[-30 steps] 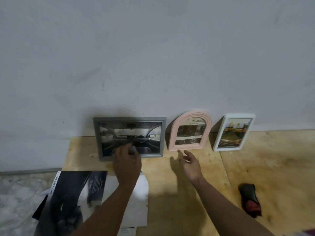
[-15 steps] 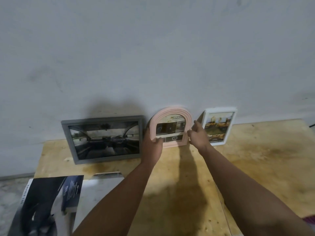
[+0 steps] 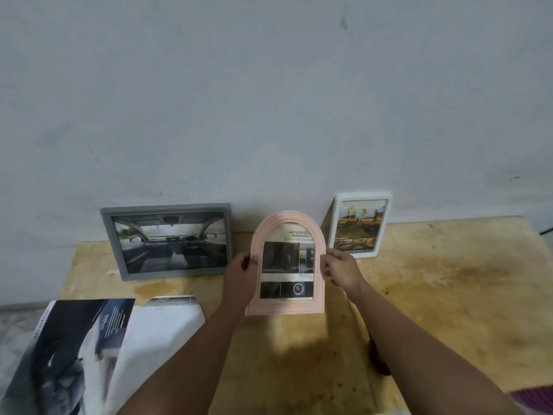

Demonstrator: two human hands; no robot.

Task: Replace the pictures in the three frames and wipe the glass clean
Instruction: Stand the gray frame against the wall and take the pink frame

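The pink arched frame [image 3: 287, 262] is held up above the wooden tabletop [image 3: 449, 295], front face toward the camera, upright, its shadow falling on the wood below it. Its picture carries the word "ADVANCE…" near the top, cut off at the frame's inner edge; the smaller lines beneath are too blurred to read. Below the heading sit dark photo panels, one with a round shape.

The left hand [image 3: 239, 272] grips the frame's edge at nine o'clock, thumb on the front face. The right hand [image 3: 341, 269] grips the opposite edge at three o'clock, fingers curled round the rim.

At ten o'clock from the pink frame, the grey frame [image 3: 167, 241] leans against the wall [image 3: 269, 100], showing a car's interior through the windscreen. At two o'clock the white frame [image 3: 359, 226] also leans on the wall, holding a picture of yellow vehicles; its small print is illegible.

At seven o'clock, magazines [image 3: 89, 348] lie open over the table's near left edge; vertical lettering on a spine is too blurred to make out.
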